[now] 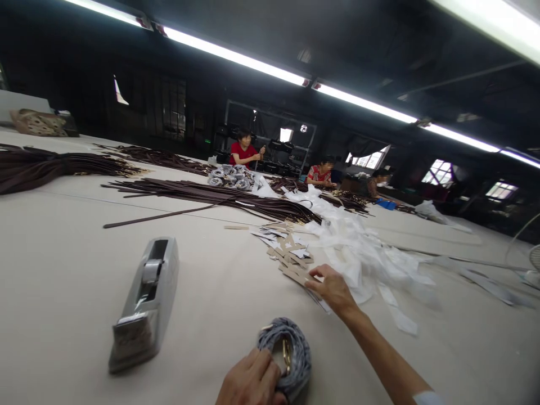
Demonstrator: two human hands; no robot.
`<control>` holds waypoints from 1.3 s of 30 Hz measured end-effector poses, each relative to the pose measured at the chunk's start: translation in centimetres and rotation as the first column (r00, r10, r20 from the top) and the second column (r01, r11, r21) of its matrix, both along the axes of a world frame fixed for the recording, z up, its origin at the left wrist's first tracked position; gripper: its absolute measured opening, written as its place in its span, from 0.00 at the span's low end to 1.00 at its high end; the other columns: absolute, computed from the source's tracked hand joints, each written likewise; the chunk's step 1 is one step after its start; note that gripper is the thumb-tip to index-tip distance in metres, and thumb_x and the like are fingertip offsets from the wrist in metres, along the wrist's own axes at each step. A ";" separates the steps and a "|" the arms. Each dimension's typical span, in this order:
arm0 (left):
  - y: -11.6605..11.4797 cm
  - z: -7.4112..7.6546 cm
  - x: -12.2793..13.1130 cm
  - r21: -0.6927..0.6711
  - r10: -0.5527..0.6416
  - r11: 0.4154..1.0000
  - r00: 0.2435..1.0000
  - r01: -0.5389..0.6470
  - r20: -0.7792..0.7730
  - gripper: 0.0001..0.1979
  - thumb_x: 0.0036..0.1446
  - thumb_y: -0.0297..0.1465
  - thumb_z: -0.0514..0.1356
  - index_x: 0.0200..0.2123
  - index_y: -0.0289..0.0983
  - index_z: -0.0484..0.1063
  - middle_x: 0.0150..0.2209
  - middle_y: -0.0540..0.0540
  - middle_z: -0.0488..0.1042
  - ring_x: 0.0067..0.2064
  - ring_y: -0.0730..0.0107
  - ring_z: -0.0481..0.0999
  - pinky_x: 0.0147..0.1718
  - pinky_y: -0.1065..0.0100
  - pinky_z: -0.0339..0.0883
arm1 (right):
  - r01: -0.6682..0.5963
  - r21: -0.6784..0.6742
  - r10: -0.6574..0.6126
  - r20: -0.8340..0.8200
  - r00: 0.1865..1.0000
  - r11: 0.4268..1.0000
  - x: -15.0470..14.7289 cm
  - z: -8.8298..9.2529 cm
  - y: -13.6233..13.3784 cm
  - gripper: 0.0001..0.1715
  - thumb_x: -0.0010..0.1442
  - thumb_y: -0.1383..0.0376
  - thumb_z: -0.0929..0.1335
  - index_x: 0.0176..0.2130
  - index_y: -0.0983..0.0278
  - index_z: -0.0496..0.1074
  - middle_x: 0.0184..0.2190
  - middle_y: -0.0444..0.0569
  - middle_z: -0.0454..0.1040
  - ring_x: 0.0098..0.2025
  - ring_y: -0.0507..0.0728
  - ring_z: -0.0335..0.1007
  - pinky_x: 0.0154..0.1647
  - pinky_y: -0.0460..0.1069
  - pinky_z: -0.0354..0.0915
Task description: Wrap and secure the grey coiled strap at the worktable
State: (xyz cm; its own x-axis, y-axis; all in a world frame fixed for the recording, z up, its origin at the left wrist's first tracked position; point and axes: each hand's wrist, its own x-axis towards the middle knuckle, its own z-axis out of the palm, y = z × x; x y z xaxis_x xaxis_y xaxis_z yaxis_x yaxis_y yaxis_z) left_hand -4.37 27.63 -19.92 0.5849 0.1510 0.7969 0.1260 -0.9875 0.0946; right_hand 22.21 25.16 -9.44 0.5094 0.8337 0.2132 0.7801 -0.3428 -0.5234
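Two hands work: our left hand [252, 378] grips a rolled grey belt [287, 355] near the table's [63, 281] near edge, its opening facing up. Our right hand [333, 289] fingers pinch cardboard strips [291, 261]. We read no writing.

Your worktable [63, 292] carries a tape dispenser [145, 304] and a coiled belt [291, 351]. Card pieces [291, 253], plastic bags [358, 247] and brown straps [202, 194] lie farther back.

Long fluorescent tubes [236, 55] blaze overhead, leaving the ceiling around them near black. Beneath the tubes, the pale counter [63, 281] is evenly lit with soft, faint shadows. Wide-angle distortion bends the edges; plastic wrappers [371, 253] smear with motion blur.
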 end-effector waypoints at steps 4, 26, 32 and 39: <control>-0.1 1.5 -1.0 -0.356 -0.067 0.932 0.997 0.071 0.024 0.17 0.71 0.40 0.45 0.37 0.39 0.69 0.34 0.46 0.74 0.35 0.64 0.75 0.33 0.67 0.68 | -0.047 0.015 0.049 -0.213 0.976 0.999 -2.7 1.2 -2.7 0.12 0.51 0.57 0.70 0.31 0.62 0.68 0.24 0.42 0.70 0.27 0.54 0.68 0.28 0.48 0.65; -1.8 4.9 -3.3 -0.772 -0.160 -0.164 0.756 0.614 0.635 0.22 0.54 0.48 0.68 0.36 0.35 0.67 0.29 0.47 0.73 0.29 0.70 0.72 0.28 0.70 0.68 | 0.004 0.363 0.344 -0.887 0.308 0.932 -18.1 -1.0 -8.4 0.26 0.49 0.49 0.77 0.38 0.66 0.76 0.27 0.43 0.71 0.17 0.44 0.58 0.16 0.41 0.51; -1.9 6.6 -5.5 -0.818 -0.281 -0.121 0.771 0.562 0.571 0.20 0.57 0.43 0.66 0.43 0.34 0.72 0.35 0.45 0.74 0.34 0.66 0.74 0.34 0.67 0.70 | -0.068 0.337 0.342 -0.895 0.287 0.939 -18.2 -1.6 -9.0 0.31 0.46 0.46 0.78 0.39 0.68 0.78 0.25 0.44 0.70 0.18 0.44 0.58 0.17 0.41 0.54; -1.6 7.3 -6.0 -0.888 -0.130 0.432 0.985 0.158 0.112 0.08 0.57 0.34 0.62 0.35 0.36 0.78 0.34 0.48 0.74 0.37 0.64 0.72 0.37 0.68 0.64 | 0.021 0.329 0.234 -0.714 0.660 0.944 -18.6 -4.5 -10.5 0.27 0.51 0.46 0.74 0.39 0.63 0.69 0.25 0.45 0.74 0.21 0.55 0.70 0.23 0.48 0.67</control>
State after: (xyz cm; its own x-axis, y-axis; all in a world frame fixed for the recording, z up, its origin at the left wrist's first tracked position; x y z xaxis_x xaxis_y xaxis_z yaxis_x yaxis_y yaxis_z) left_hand -10.41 25.98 -12.61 0.6534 0.7005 0.2870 -0.0256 -0.3584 0.9332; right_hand 3.58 14.68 -13.99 0.5136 0.8570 0.0428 0.1148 -0.0192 -0.9932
